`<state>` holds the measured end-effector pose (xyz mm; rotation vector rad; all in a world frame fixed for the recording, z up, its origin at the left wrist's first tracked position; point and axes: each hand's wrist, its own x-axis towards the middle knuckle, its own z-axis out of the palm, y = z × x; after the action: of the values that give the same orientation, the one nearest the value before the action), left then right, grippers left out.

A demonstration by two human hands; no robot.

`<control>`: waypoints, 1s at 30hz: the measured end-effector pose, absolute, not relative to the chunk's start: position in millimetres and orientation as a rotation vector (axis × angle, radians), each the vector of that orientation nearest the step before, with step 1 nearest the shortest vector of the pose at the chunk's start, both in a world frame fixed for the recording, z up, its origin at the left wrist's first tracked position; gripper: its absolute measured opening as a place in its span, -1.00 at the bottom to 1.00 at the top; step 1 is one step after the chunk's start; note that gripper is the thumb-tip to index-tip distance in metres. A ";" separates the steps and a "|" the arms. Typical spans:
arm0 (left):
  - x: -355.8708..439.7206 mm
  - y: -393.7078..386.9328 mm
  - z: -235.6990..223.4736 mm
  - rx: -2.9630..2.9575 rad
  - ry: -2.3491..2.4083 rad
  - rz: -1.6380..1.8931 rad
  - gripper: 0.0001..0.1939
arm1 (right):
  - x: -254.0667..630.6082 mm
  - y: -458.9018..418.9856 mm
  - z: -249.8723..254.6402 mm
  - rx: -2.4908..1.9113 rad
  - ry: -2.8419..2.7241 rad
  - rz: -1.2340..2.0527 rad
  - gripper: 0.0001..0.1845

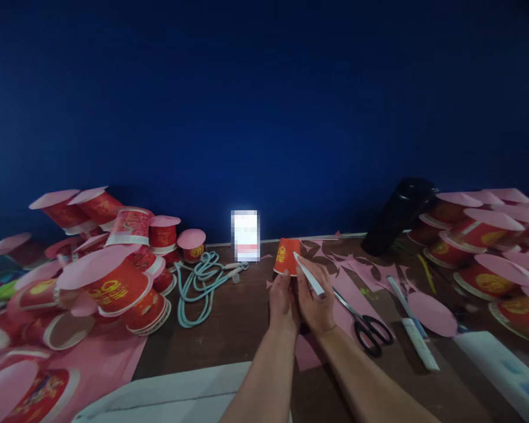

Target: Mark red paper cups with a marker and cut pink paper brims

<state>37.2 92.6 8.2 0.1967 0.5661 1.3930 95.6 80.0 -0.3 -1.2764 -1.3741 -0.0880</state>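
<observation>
A red paper cup (286, 254) with yellow lettering stands upside down, its white rim toward me. My left hand (283, 299) is closed on the cup's lower edge. In my right hand (318, 296) is a slim white marker (309, 275), pinched between the fingers. The marker's far end reaches up to the cup's right side; whether it touches is too small to tell. Black-handled scissors (370, 332) lie open just right of my right hand, on pink paper scraps (357, 302).
Red cups topped with pink discs (114, 282) pile up on the left, and more cups (489, 276) on the right. A blue cord (198, 294), a lit, blurred screen (245, 235), a black bottle (397, 211), markers (418, 343) and a pink oval (432, 314) lie around.
</observation>
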 end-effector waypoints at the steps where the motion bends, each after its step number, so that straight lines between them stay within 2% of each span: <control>1: 37.5 92.8 7.9 0.197 0.572 1.393 -0.74 | 95.9 80.1 -0.4 -1.274 -1.370 -0.094 -0.66; 16: 37.5 93.9 2.2 0.213 0.581 1.402 -0.78 | 96.6 80.9 5.6 -1.314 -1.356 -0.122 -0.72; 30: 38.1 94.8 0.9 0.277 0.605 1.385 -0.71 | 94.9 78.9 8.2 -1.318 -1.376 -0.114 -0.76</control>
<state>38.1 94.8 0.9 0.2772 0.6054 1.3854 94.9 78.9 8.2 -1.3176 -1.3759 -0.1139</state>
